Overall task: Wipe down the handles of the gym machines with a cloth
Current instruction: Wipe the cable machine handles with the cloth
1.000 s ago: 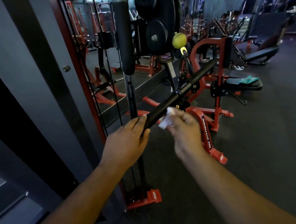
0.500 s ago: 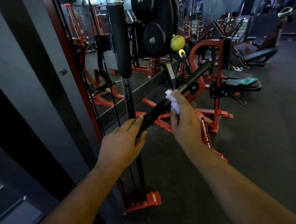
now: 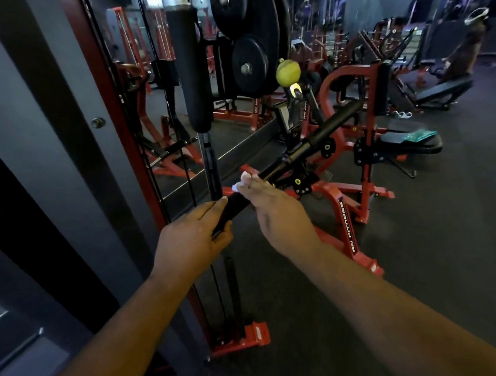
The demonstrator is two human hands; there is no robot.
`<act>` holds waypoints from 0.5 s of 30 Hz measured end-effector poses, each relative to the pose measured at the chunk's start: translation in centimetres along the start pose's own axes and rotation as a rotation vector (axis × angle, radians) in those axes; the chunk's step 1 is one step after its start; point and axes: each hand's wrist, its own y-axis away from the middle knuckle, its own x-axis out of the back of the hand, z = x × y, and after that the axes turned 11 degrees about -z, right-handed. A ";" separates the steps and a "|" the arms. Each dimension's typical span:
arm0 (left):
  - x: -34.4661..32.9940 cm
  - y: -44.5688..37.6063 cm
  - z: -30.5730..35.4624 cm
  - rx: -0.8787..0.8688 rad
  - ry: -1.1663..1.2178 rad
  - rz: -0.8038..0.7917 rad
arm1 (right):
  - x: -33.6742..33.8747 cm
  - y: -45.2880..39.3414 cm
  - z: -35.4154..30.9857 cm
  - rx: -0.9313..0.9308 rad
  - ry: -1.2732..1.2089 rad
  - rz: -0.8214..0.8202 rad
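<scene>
Dark rubber floor (image 3: 420, 264) runs the length of this dim gym, with red-framed machines standing in rows toward the back wall. Along the left side a grey wall panel meets a tall mirror (image 3: 161, 111) edged in red, and the mirror doubles the red frames behind it.

From the head view, a black bar handle (image 3: 311, 146) slants from the lower left up toward the right, out from a red machine (image 3: 347, 210) with white lettering on its foot. The left hand (image 3: 192, 240) holds the near end of the handle, fingers laid over the top and thumb under it. Just beyond, the right hand (image 3: 277, 212) wraps the bar with a white cloth (image 3: 242, 182) bunched under its fingertips, pressed against the handle; only a small piece of cloth shows past the fingers.

Straight ahead a padded black roller (image 3: 190, 75) hangs upright on a post, partly blocking the mirror. Right of it black weight plates (image 3: 249, 42) are stacked on a peg, and a yellow-green ball knob (image 3: 288, 72) sits just beside them. Farther right a black padded seat (image 3: 409, 144) carries a teal rag (image 3: 419, 135) lying flat on top, well apart from both hands. Another black bench (image 3: 438, 92) stands deeper in the room.
</scene>
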 end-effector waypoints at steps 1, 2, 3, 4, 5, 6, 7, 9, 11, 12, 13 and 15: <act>0.1 0.0 0.0 0.000 0.003 0.004 | 0.6 -0.1 0.6 0.001 -0.010 0.048; 0.3 -0.1 0.0 0.002 0.010 0.004 | 1.3 -0.4 1.4 -0.024 0.003 0.115; 0.4 -0.2 0.0 0.005 0.015 0.003 | 2.0 -0.9 2.4 -0.069 0.032 0.169; 0.5 -0.2 0.2 0.008 0.020 -0.001 | 2.6 -1.4 3.4 -0.121 0.079 0.170; 0.6 -0.3 0.3 0.007 0.024 -0.006 | 2.7 -1.9 4.1 -0.169 0.139 0.121; 0.5 -0.5 0.4 0.009 0.029 -0.006 | 2.3 -2.2 4.5 -0.197 0.184 0.061; 0.5 -0.5 0.5 0.013 0.035 -0.006 | 1.6 -2.2 4.3 -0.202 0.197 0.030; 0.4 -0.7 0.5 0.039 0.047 -0.012 | 0.4 -1.5 3.3 -0.178 0.149 0.052; 0.3 -0.8 0.6 0.058 0.032 -0.040 | -0.5 -0.4 2.3 -0.085 0.057 0.083; 0.2 -0.7 0.6 0.059 0.012 -0.055 | -0.5 0.0 1.9 -0.025 0.010 0.066; 0.1 -0.8 0.6 0.059 -0.011 -0.067 | -0.3 0.4 1.8 0.024 -0.034 0.046; 0.2 -1.0 0.8 0.081 -0.041 -0.079 | 0.8 0.9 2.7 0.076 -0.116 0.098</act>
